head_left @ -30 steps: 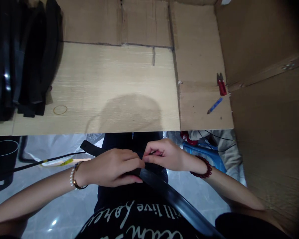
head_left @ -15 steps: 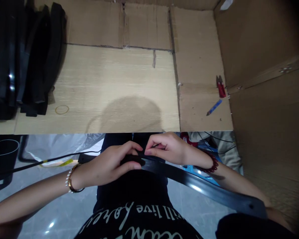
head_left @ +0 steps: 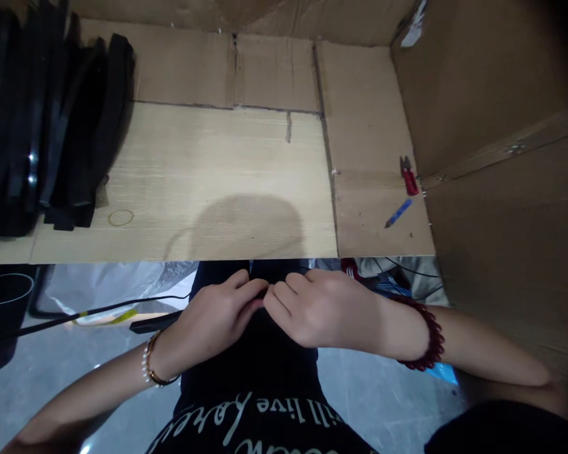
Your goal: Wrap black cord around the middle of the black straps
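My left hand (head_left: 218, 310) is closed, thumb and fingers pinched together in front of my lap. A black curved strip (head_left: 155, 321) runs under it, one end sticking out by the left wrist. My right hand (head_left: 312, 309) is also closed, its back towards me and its curled fingertips meeting those of the left. A dark bit shows between the two hands, but the fingers cover most of it. The rest of the strip is hidden behind the hands and right forearm.
On the cardboard-covered table (head_left: 218, 170) more black curved pieces (head_left: 76, 132) are heaped at left, beside a rubber band (head_left: 120, 218). Red-handled snips (head_left: 409, 176) and a blue pen-like tool (head_left: 398, 213) lie at right. A cardboard wall (head_left: 497, 189) rises there. A black cable (head_left: 123, 304) crosses below the table edge.
My right hand has turned over, back up, and come against the left fingertips. The strip's long right part has gone out of sight, while its left end shows more.
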`<state>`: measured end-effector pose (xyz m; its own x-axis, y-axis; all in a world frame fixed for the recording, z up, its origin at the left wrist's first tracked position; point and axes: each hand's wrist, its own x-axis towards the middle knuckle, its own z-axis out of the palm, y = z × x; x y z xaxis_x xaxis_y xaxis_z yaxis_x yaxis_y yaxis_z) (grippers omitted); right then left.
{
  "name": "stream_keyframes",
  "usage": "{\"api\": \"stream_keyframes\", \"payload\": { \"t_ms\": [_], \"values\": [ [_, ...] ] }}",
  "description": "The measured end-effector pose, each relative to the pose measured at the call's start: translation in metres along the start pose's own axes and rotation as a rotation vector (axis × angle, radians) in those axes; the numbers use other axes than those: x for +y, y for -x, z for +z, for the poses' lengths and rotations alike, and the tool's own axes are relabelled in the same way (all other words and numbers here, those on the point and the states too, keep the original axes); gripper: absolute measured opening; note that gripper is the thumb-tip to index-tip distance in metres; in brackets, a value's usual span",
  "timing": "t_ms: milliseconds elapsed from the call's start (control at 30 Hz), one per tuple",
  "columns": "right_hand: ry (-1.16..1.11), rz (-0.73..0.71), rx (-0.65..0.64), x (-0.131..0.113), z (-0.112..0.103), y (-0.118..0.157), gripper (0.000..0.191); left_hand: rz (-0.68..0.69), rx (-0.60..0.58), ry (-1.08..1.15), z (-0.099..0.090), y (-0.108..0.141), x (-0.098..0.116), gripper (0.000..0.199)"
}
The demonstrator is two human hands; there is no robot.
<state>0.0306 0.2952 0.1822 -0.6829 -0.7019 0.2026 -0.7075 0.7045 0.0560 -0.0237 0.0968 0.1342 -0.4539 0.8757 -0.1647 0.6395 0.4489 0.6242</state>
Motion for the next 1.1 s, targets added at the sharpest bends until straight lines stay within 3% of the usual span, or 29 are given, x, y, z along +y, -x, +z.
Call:
{"api": "stream_keyframes", "payload": {
  "t_ms": [133, 367, 500, 800, 867, 967, 1033, 1100],
  "values": [
    [0.175, 0.052, -0.015, -0.005, -0.022, 0.008, 0.029, -0.059, 0.224, -0.122, -0.001, 0.007, -0.003, 0.024],
    [0.201, 0.233, -0.12, -0.015, -0.037, 0.026, 0.038, -0.099, 0.446, -0.353, -0.007, 0.026, -0.002, 0.016],
    [0.257, 0.39, -0.129, -0.001, -0.039, 0.04, 0.036, -0.001, 0.468, -0.432, -0.01, 0.036, -0.003, 0.013],
    [0.236, 0.436, -0.203, 0.022, -0.041, 0.074, 0.03, 0.078, 0.471, -0.396, -0.001, 0.051, -0.006, 0.014],
    [0.165, 0.425, -0.218, 0.021, -0.039, 0.075, 0.032, 0.041, 0.459, -0.4, 0.001, 0.053, -0.009, 0.013],
    [-0.101, 0.417, -0.18, 0.006, -0.033, 0.071, 0.038, -0.09, 0.537, -0.365, 0.003, 0.051, -0.017, 0.012],
    [-0.304, 0.433, -0.11, -0.009, -0.025, 0.069, 0.038, -0.185, 0.648, -0.259, 0.003, 0.049, -0.021, 0.011],
    [-0.463, 0.496, -0.024, -0.02, -0.012, 0.069, 0.038, -0.207, 0.685, -0.074, 0.003, 0.047, -0.02, 0.011]
  ]
}}
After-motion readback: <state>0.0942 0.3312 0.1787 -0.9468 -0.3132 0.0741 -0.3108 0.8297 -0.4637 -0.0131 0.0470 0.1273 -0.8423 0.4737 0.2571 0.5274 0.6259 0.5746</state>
